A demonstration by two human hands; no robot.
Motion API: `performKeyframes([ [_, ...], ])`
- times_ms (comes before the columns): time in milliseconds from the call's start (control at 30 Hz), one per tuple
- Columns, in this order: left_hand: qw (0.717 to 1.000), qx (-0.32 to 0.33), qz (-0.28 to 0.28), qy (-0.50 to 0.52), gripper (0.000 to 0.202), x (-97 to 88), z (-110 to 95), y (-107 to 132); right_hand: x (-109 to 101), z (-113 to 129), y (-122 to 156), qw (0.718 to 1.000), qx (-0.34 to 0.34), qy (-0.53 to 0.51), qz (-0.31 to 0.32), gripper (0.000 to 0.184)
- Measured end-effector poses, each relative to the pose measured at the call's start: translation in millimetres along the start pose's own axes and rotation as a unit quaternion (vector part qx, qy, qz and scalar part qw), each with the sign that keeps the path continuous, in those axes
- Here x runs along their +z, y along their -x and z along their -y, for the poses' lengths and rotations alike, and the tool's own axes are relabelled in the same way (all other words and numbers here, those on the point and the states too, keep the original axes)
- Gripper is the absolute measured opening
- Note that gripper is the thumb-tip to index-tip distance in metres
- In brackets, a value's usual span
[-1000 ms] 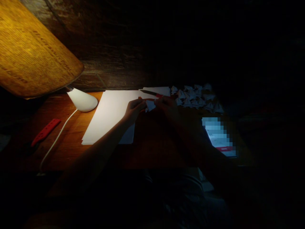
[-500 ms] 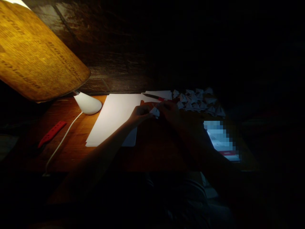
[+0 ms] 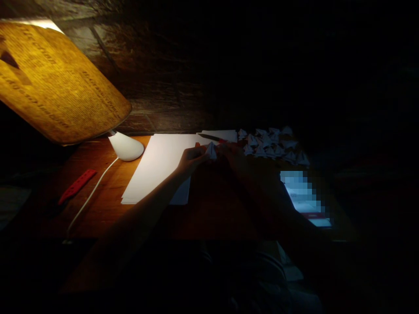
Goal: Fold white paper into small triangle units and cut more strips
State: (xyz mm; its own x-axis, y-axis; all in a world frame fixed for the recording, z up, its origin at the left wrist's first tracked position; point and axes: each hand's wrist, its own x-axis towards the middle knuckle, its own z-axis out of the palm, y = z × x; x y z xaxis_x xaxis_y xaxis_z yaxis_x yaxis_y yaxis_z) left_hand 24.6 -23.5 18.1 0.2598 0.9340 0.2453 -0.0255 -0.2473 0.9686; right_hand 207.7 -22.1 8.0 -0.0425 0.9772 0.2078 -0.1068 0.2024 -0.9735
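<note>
A small folded white paper piece (image 3: 211,151) is held above the wooden table between my two hands. My left hand (image 3: 190,159) pinches its left side, thumb and fingers closed. At its right edge, the fingers of my right hand (image 3: 233,156) are closed on it too, though shadow hides most of them. Just behind my hands lies a knife (image 3: 209,137) with a dark blade and red handle, its blade over white sheets. Several similar folded paper pieces (image 3: 265,141) stand grouped to the right of my right hand.
White paper sheets (image 3: 157,170) lie left of my hands. A lamp with a yellow printed shade (image 3: 72,87) and white base (image 3: 129,147) stands left, its cable (image 3: 94,187) crossing the table (image 3: 108,174). A red strip-like object (image 3: 77,186) and a lit phone (image 3: 304,196) lie at the sides.
The folded paper has turned between my fingers and now shows a taller pointed face. The whole view has shifted slightly, so the table sits a little lower.
</note>
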Motion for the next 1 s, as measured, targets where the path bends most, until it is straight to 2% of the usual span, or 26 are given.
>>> performKeyframes([
  [200,0.999,-0.014,-0.008,-0.028,0.053,-3.3,3,2,-4,5,4,0.999,-0.002,0.036,0.037,0.038],
  [467,1.0,-0.013,-0.004,-0.021,0.054,-2.1,2,2,-3,6,2,0.997,-0.014,0.052,0.054,0.04],
  [567,0.999,-0.006,-0.037,0.009,0.056,-3.3,6,-1,-3,5,2,0.996,-0.021,0.053,0.063,0.044],
  [767,0.992,-0.016,-0.09,0.088,0.056,-6.7,14,-8,-5,5,4,0.99,-0.04,0.097,0.095,0.038],
  [900,0.996,-0.026,-0.051,0.071,0.049,-7.4,14,-6,-5,7,5,0.981,-0.064,0.102,0.153,0.041],
  [1000,0.997,-0.036,-0.012,0.073,0.046,-6.5,12,-3,-5,7,6,0.976,-0.068,0.121,0.168,0.041],
])
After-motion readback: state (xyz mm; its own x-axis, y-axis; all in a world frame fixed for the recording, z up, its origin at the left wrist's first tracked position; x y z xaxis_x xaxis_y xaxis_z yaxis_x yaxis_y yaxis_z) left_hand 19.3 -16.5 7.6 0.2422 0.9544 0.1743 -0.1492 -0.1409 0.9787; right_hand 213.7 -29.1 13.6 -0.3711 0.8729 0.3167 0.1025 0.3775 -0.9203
